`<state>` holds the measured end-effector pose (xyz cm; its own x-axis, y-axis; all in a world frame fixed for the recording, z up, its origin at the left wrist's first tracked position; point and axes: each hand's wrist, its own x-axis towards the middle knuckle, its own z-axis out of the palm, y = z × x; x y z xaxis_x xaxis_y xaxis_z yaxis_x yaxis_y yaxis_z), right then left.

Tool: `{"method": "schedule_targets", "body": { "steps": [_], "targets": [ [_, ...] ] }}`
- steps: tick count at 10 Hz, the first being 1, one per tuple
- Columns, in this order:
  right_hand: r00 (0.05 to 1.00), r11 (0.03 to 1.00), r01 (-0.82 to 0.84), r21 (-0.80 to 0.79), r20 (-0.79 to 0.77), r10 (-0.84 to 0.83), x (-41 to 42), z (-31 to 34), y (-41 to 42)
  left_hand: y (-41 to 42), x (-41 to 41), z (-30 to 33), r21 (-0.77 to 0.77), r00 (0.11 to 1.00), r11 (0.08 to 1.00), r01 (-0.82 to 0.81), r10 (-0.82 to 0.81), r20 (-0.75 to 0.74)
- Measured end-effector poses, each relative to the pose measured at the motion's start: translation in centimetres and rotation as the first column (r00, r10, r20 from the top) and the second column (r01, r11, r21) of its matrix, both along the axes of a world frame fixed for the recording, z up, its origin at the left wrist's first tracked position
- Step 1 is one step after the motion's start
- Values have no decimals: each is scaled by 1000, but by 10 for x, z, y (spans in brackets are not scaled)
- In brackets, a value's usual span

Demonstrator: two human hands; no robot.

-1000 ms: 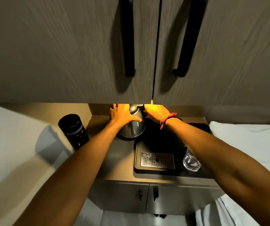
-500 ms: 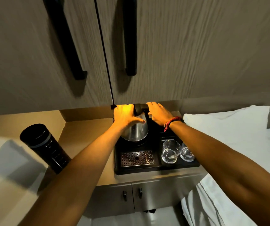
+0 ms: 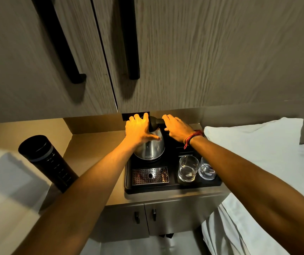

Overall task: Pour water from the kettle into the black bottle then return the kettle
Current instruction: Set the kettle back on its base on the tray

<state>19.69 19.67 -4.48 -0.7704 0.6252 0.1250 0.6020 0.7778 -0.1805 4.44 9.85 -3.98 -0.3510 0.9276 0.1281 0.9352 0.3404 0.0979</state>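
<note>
Kettle, steel with a dark lid, stands at the back of the black tray on the worktop, between both hands. The left hand lies flat on its upper left side, fingers spread over the lid; the right hand covers the handle, fingers curled loosely, grip unclear. Black bottle stands well apart at the left, two glasses by the right forearm.

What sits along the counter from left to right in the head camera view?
Tall black cylindrical bottle → shiny steel kettle → clear drinking glass → second clear glass → white pillow.
</note>
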Motion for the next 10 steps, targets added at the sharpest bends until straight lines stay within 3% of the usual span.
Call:
{"method": "schedule_targets", "body": {
  "steps": [2, 4, 6, 8, 9, 10],
  "targets": [
    [997, 1000, 1, 28, -76, 1, 1, -10, 0, -7, -4, -6, 40, 1000, 999, 0, 1, -17],
    [979, 990, 123, -72, -157, -133, 3, -29, -6, -17, -8, -14, 100, 997, 995, 7, -14, 74],
    [946, 961, 248, -123, -182, -267, 6, -42, -26, -36, 3, -20, 129, 999, 992, 7, -14, 52],
    [975, 977, 214, -6, -53, -214, 12, -29, -29, -37, 6, -14, -30, 996, 999, -27, 29, 82],
    [968, 973, 232, 2, 98, -231, 10, 4, -39, -45, 12, 8, -140, 996, 990, -16, 28, 84],
    [960, 967, 249, 49, 119, -253, 12, 14, -54, -57, 17, 14, -114, 999, 993, -16, 19, 28]
  ]
}}
